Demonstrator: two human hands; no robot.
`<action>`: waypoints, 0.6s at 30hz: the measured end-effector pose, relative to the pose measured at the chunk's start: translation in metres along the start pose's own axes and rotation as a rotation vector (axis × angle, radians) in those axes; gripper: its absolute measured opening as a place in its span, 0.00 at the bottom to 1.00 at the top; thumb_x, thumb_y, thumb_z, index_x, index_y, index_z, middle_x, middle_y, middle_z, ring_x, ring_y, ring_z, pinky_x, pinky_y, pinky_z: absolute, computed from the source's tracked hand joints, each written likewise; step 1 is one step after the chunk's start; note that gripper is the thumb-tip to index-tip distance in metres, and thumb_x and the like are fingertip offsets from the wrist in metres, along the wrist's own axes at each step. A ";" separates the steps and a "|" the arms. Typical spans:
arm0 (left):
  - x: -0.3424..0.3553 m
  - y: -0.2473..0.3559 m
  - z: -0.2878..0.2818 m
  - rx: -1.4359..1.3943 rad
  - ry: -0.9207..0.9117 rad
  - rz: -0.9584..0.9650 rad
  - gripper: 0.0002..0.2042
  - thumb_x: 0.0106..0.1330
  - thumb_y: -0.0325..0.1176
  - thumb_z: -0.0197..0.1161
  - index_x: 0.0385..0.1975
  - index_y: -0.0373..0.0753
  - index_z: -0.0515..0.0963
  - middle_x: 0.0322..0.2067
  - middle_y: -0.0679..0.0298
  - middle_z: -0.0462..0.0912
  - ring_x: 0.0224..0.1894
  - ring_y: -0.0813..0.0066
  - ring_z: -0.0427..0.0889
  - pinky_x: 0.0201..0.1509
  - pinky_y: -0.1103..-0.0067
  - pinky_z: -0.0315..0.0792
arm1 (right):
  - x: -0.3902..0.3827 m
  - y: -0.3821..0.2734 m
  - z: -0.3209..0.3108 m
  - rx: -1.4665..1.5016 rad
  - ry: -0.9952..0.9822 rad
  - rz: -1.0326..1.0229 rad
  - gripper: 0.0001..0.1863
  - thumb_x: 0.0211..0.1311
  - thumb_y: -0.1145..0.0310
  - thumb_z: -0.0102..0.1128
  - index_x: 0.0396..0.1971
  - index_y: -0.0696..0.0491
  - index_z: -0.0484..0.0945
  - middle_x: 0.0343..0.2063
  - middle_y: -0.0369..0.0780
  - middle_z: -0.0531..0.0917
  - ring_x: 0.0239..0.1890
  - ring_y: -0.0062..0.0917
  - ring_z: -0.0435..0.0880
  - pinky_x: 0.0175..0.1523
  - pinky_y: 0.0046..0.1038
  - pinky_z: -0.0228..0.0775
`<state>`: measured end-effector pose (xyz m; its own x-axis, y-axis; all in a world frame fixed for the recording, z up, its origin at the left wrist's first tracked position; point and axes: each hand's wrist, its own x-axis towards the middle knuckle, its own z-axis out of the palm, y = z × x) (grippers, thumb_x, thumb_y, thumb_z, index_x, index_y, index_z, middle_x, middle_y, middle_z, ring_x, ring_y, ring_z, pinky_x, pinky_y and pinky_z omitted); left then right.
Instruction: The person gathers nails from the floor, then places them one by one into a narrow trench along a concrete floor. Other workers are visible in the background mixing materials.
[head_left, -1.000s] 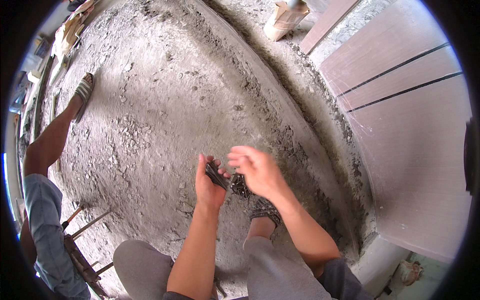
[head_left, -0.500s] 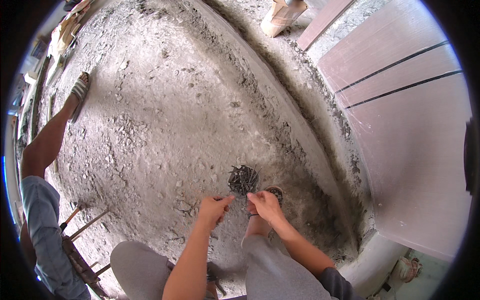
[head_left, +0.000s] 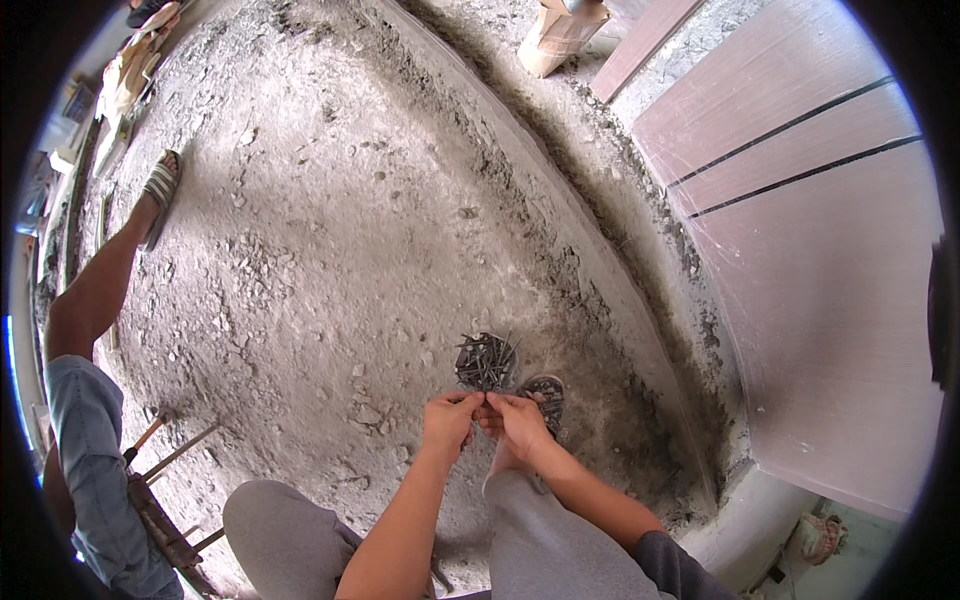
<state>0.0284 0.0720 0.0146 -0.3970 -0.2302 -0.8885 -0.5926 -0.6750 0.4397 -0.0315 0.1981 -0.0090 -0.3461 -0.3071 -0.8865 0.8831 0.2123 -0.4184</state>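
Left hand (head_left: 447,422): fingers curled, fingertips meeting the right's; how tightly closed, and on what, cannot tell.
Right hand (head_left: 520,420): likewise curled; grip too small to make out.
Nail pile (head_left: 487,362): on gritty floor (head_left: 310,270), just beyond the fingertips.
Handling: light fingertip pinch should serve, points kept off skin.
Count: hands, two; pile, one, nails overlapping, uncountable; sandals (head_left: 548,392), two, the second on another person's leg (head_left: 92,295); paper bag (head_left: 556,42), one.

Rough grey floor (head_left: 320,220) with loose rubble (head_left: 368,413), a large pinkish-grey panel (head_left: 830,310) with two dark stripes (head_left: 805,177) at right
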 end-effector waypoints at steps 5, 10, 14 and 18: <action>0.000 -0.002 0.003 0.308 0.131 0.205 0.12 0.58 0.35 0.68 0.31 0.30 0.80 0.20 0.59 0.80 0.15 0.71 0.76 0.18 0.75 0.70 | -0.007 -0.003 0.004 -0.022 0.010 -0.011 0.15 0.69 0.60 0.53 0.41 0.58 0.78 0.31 0.41 0.84 0.29 0.25 0.82 0.34 0.27 0.75; 0.000 -0.014 0.009 0.837 0.319 0.628 0.13 0.56 0.39 0.67 0.32 0.34 0.83 0.25 0.48 0.83 0.25 0.56 0.84 0.29 0.68 0.76 | -0.006 -0.006 0.008 0.018 -0.025 -0.016 0.17 0.68 0.57 0.54 0.40 0.58 0.79 0.30 0.40 0.84 0.29 0.27 0.83 0.33 0.29 0.76; -0.007 -0.009 0.006 1.071 0.164 0.767 0.13 0.56 0.39 0.67 0.33 0.35 0.83 0.24 0.47 0.82 0.25 0.55 0.83 0.30 0.68 0.76 | 0.004 -0.003 0.005 -0.100 -0.007 -0.028 0.18 0.68 0.56 0.55 0.37 0.58 0.79 0.28 0.39 0.82 0.27 0.26 0.82 0.29 0.28 0.73; -0.010 0.013 -0.008 0.801 -0.039 0.486 0.13 0.57 0.39 0.68 0.34 0.34 0.82 0.22 0.53 0.81 0.17 0.71 0.78 0.22 0.74 0.72 | 0.006 -0.004 -0.002 -0.171 -0.037 -0.032 0.16 0.68 0.56 0.55 0.32 0.55 0.78 0.25 0.36 0.80 0.24 0.23 0.78 0.26 0.26 0.70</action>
<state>0.0305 0.0596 0.0279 -0.7424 -0.3265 -0.5850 -0.6559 0.1767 0.7338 -0.0375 0.1971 -0.0134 -0.3583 -0.3496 -0.8657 0.8040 0.3558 -0.4764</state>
